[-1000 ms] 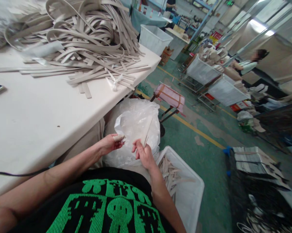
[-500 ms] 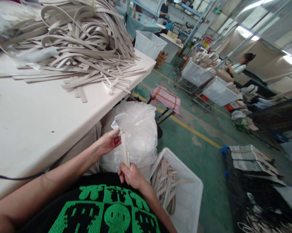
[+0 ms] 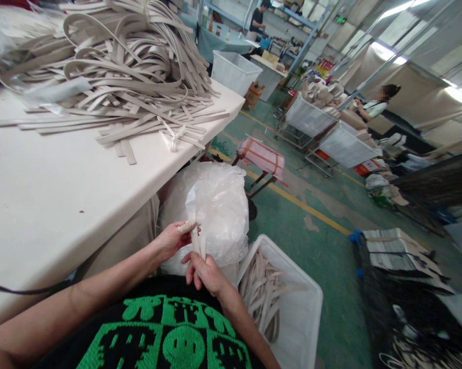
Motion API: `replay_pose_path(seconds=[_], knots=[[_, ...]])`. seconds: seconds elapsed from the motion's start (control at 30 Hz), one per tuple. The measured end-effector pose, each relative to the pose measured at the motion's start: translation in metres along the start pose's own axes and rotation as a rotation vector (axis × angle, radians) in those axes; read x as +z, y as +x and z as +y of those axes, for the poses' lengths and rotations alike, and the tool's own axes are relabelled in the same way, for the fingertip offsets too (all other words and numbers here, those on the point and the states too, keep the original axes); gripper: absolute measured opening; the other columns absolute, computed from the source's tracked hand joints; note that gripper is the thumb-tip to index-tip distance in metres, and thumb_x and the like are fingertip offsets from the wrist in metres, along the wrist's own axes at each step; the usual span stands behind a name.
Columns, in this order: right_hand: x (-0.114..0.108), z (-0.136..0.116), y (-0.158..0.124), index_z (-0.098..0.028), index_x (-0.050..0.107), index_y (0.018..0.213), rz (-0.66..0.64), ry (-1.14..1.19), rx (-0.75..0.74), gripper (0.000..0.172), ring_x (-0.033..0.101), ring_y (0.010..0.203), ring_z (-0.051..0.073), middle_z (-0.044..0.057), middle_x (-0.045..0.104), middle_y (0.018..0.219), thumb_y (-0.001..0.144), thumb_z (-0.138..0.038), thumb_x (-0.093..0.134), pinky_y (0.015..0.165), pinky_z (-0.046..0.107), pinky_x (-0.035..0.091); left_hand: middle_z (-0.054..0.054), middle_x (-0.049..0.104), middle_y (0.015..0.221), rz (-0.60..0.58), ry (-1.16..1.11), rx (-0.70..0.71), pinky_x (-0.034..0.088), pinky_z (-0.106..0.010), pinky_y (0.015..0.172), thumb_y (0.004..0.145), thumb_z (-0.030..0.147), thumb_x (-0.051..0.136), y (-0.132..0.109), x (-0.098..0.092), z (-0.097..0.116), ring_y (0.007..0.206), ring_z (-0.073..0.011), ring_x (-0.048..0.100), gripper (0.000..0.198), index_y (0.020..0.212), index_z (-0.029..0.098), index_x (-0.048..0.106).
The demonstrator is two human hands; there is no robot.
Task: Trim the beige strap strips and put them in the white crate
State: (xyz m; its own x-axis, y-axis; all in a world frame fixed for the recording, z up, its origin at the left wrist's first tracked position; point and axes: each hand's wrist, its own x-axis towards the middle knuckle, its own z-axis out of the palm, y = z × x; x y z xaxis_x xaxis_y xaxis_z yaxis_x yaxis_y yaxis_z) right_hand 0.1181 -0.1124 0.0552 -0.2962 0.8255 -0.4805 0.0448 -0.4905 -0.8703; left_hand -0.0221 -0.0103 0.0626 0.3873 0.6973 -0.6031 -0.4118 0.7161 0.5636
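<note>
A short pale beige strap (image 3: 196, 245), apparently folded or doubled, is held between my two hands in front of my body. My left hand (image 3: 177, 239) pinches its upper end, with a pale wrap on one finger. Lower down, my right hand (image 3: 205, 272) grips the strap between thumb and fingers. Just behind the hands is a large clear plastic bag (image 3: 225, 205), with a small whitish piece (image 3: 191, 197) against it. A white bin (image 3: 298, 318) stands beside my right forearm, and several beige straps (image 3: 264, 294) lie in it.
On the left, a white table (image 3: 42, 205) carries a big tangled pile of beige straps (image 3: 127, 66). A pink-padded stool (image 3: 262, 158) stands on the green floor beyond the bag. White bins on carts (image 3: 346, 143) and two people are farther back. Dark bundled material (image 3: 411, 302) lies at right.
My left hand has moved down from the whitish piece onto the strap's upper end. The whitish piece is now apart from the hand, against the bag. My right hand still holds the strap.
</note>
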Motion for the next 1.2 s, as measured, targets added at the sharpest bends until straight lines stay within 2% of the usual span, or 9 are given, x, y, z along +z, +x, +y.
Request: replay_pose_path(seconds=[0.07, 0.17, 0.33, 0.4, 0.57, 0.73, 0.93, 1.1, 1.2], knots=[[0.0, 0.0, -0.007, -0.014, 0.058, 0.11, 0.084, 0.004, -0.045, 0.062, 0.051, 0.037, 0.008, -0.002, 0.063, 0.061, 0.088, -0.07, 0.041, 0.04, 0.018, 0.035, -0.006, 0.071, 0.069, 0.061, -0.011, 0.037, 0.049, -0.023, 0.061, 0.067, 0.029, 0.085, 0.002, -0.002, -0.001, 0.063, -0.0131, 0.062, 0.023, 0.072, 0.011, 0.072], [-0.002, 0.0, -0.017, -0.014, 0.059, 0.103, 0.189, -0.052, -0.043, 0.064, 0.058, 0.042, 0.011, -0.002, 0.061, 0.059, 0.086, -0.073, 0.043, 0.043, 0.02, 0.041, -0.006, 0.072, 0.073, 0.11, -0.023, 0.077, 0.049, -0.022, 0.063, 0.063, 0.031, 0.087, 0.003, -0.002, -0.004, 0.066, -0.013, 0.062, 0.026, 0.073, 0.011, 0.073], [-0.006, -0.014, -0.008, -0.013, 0.059, 0.096, 0.318, -0.045, -0.075, 0.067, 0.058, 0.042, 0.013, -0.002, 0.059, 0.054, 0.084, -0.076, 0.041, 0.043, 0.021, 0.041, -0.005, 0.067, 0.064, -0.13, 0.095, 0.027, 0.048, -0.026, 0.065, 0.063, 0.045, 0.085, -0.005, 0.008, -0.02, 0.057, -0.0121, 0.055, 0.039, 0.074, 0.009, 0.074], [-0.009, -0.018, -0.007, -0.013, 0.06, 0.102, 0.296, -0.048, -0.106, 0.067, 0.062, 0.048, 0.014, 0.001, 0.063, 0.06, 0.085, -0.075, 0.041, 0.047, 0.022, 0.045, -0.005, 0.066, 0.062, -0.142, 0.122, 0.059, 0.047, -0.026, 0.065, 0.063, 0.049, 0.084, -0.005, 0.009, -0.018, 0.058, -0.0127, 0.055, 0.042, 0.074, 0.009, 0.075], [-0.011, -0.008, -0.01, -0.013, 0.061, 0.096, 0.218, -0.149, -0.035, 0.067, 0.061, 0.045, 0.014, 0.002, 0.064, 0.059, 0.086, -0.075, 0.039, 0.045, 0.022, 0.044, -0.009, 0.073, 0.082, 0.058, 0.086, 0.127, 0.047, -0.026, 0.073, 0.048, 0.045, 0.091, -0.001, 0.002, -0.005, 0.075, -0.0163, 0.06, 0.045, 0.075, 0.011, 0.076], [-0.009, -0.006, 0.002, -0.014, 0.06, 0.092, 0.297, -0.144, -0.066, 0.067, 0.061, 0.045, 0.015, 0.001, 0.061, 0.056, 0.088, -0.076, 0.035, 0.045, 0.022, 0.044, -0.007, 0.068, 0.065, -0.172, 0.202, 0.078, 0.046, -0.028, 0.067, 0.064, 0.053, 0.081, -0.01, 0.004, -0.018, 0.059, -0.0136, 0.054, 0.043, 0.071, 0.011, 0.076], [-0.009, -0.001, -0.008, -0.014, 0.062, 0.094, 0.17, -0.236, -0.072, 0.056, 0.063, 0.049, 0.014, 0.002, 0.066, 0.061, 0.094, -0.064, 0.037, 0.049, 0.021, 0.045, -0.01, 0.074, 0.086, 0.061, 0.148, 0.193, 0.047, -0.027, 0.079, 0.049, 0.052, 0.089, -0.012, -0.005, -0.011, 0.085, -0.0199, 0.061, 0.049, 0.078, 0.014, 0.079], [-0.006, -0.01, 0.0, -0.015, 0.061, 0.089, 0.235, -0.238, -0.096, 0.059, 0.063, 0.048, 0.015, 0.002, 0.063, 0.058, 0.093, -0.067, 0.034, 0.048, 0.022, 0.045, -0.006, 0.068, 0.063, -0.083, 0.22, 0.11, 0.047, -0.029, 0.068, 0.058, 0.057, 0.083, -0.016, -0.003, -0.018, 0.059, -0.014, 0.053, 0.05, 0.079, 0.011, 0.079], [-0.008, -0.012, 0.003, -0.014, 0.062, 0.092, 0.174, -0.233, -0.119, 0.057, 0.064, 0.05, 0.014, 0.002, 0.065, 0.062, 0.094, -0.065, 0.036, 0.05, 0.022, 0.047, -0.008, 0.072, 0.074, 0.035, 0.175, 0.222, 0.047, -0.028, 0.073, 0.053, 0.054, 0.086, -0.018, -0.005, -0.012, 0.071, -0.0171, 0.059, 0.049, 0.078, 0.013, 0.078]])
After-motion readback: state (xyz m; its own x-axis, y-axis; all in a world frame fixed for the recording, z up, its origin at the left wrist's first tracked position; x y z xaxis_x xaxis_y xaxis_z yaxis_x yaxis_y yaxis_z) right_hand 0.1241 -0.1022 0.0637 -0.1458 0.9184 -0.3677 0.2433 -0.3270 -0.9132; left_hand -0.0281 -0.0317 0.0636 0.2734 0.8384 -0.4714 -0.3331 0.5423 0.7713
